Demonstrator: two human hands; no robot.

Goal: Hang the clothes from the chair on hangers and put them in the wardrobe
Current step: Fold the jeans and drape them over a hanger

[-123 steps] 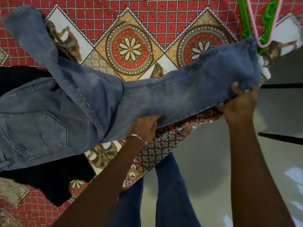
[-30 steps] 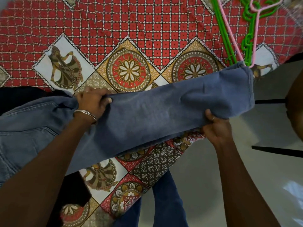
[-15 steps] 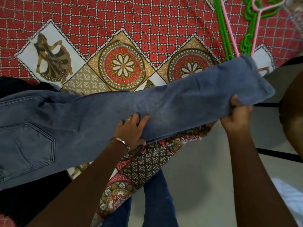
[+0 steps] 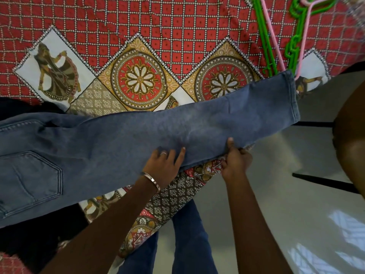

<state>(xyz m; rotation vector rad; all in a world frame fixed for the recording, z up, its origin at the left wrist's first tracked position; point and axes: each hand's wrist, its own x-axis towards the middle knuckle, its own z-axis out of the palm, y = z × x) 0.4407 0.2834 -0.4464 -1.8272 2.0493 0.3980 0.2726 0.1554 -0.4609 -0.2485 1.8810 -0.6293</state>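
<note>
Nearest the person, at the bed's (image 4: 177, 26) edge, the left hand (image 4: 165, 168) rests on the jeans (image 4: 118, 147) with fingers (image 4: 180, 155) straight and slightly spread. Just beside it, the right hand (image 4: 236, 162) pinches the trouser leg's lower edge, thumb on top. Jeans lie folded lengthwise across the patterned bedspread. Beyond the hem lie green hangers (image 4: 264, 36) and a pink hanger (image 4: 305, 36).

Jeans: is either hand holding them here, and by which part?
The right hand grips the near edge of the jeans leg, about midway along it. The left hand lies flat on the same leg beside it, pressing rather than gripping.
</note>
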